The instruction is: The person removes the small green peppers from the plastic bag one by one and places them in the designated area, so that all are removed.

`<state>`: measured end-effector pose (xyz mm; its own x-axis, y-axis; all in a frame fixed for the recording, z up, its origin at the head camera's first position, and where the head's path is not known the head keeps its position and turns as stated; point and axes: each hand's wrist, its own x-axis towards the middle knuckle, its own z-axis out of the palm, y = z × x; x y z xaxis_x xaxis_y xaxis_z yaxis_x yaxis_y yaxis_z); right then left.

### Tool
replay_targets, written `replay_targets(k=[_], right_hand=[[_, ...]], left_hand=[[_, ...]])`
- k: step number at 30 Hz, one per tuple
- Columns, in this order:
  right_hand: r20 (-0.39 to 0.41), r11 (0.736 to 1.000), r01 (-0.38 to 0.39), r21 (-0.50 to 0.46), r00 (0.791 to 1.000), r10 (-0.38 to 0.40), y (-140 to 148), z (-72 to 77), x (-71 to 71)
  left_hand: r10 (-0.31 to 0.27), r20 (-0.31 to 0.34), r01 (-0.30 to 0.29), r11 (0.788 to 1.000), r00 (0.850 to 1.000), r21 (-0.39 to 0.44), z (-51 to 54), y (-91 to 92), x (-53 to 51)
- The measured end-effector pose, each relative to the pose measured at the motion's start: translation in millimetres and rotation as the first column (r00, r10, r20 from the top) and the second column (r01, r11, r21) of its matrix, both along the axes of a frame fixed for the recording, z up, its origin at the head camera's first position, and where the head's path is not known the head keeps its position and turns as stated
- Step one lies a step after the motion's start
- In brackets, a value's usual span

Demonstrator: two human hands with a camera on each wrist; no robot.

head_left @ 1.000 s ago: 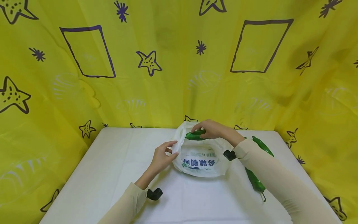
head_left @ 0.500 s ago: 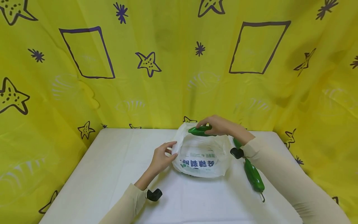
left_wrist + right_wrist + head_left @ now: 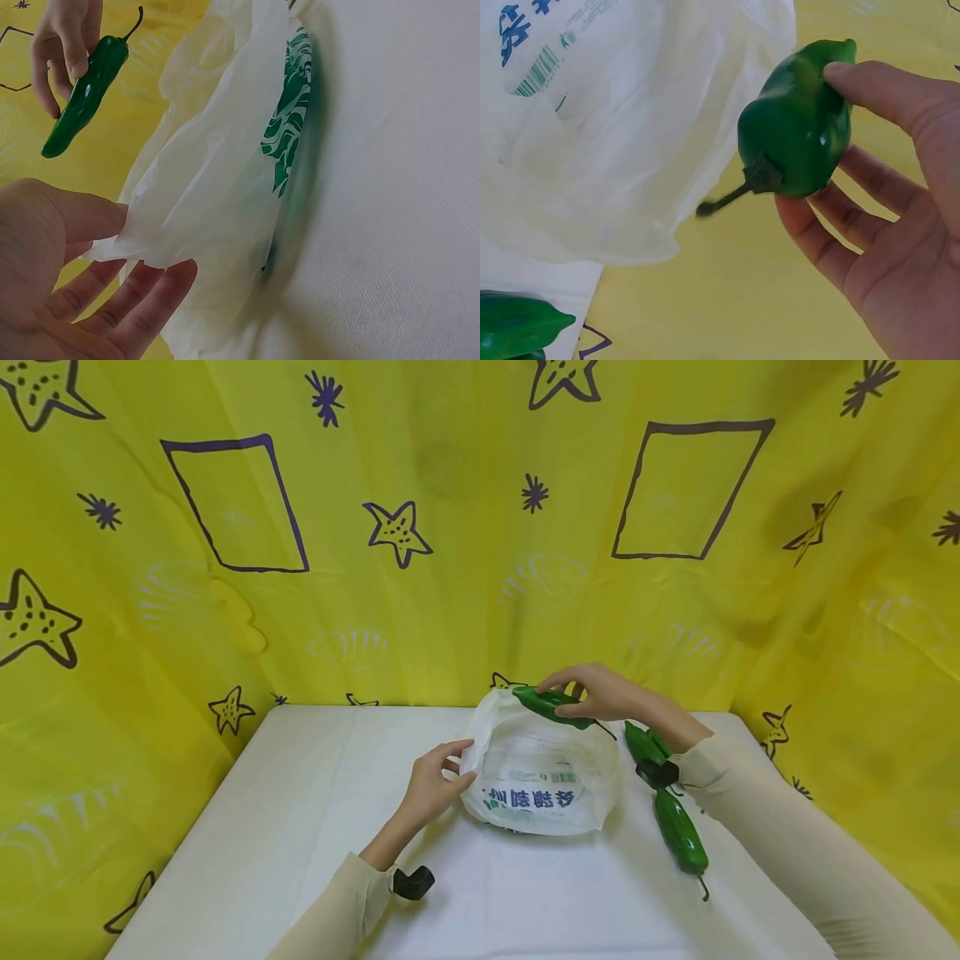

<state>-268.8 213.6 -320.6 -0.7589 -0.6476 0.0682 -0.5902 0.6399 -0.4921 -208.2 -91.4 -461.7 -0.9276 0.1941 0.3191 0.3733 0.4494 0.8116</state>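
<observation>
A white plastic bag (image 3: 536, 814) with blue and green print stands with its mouth spread on the table. At its left rim, my left hand (image 3: 435, 783) pinches the thin film between thumb and fingers, plainly seen in the left wrist view on the bag (image 3: 202, 172). Over the bag's far right rim, my right hand (image 3: 600, 692) holds a green pepper (image 3: 551, 703) between thumb and fingertips. In the right wrist view the pepper (image 3: 802, 124) points its stem toward the bag, apart from the table.
More green peppers lie on the white table (image 3: 337, 827) right of the bag: a near pepper (image 3: 680, 833) and a farther pepper (image 3: 641, 745), partly hidden by the right wrist. A yellow patterned curtain (image 3: 465, 610) hangs around the back and sides.
My right hand has lifted the pepper up and to the right, from inside the bag's mouth to above its rim. The left hand has stayed on the bag's left rim.
</observation>
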Motion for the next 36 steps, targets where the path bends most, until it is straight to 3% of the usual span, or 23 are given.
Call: replay_targets(k=[9, 20, 36], right_hand=[[0.0, 0.997, 0.053, -0.056, 0.999, -0.053, 17.6, -1.7, 7.9], [-0.025, 0.991, 0.061, -0.116, 0.998, -0.064, 43.0, -7.3, 21.4], [-0.051, 0.982, 0.122, -0.146, 0.99, -0.131, 89.6, -23.4, 52.4]], left_hand=[[0.005, 0.01, -0.005, 1.0, 1.0, -0.018, 0.7, 1.5, -0.3], [0.0, 0.004, 0.0, 1.0, 1.0, -0.023, -0.6, 2.2, -0.4], [-0.007, 0.018, 0.007, 1.0, 1.0, -0.013, -1.0, 3.5, -0.2]])
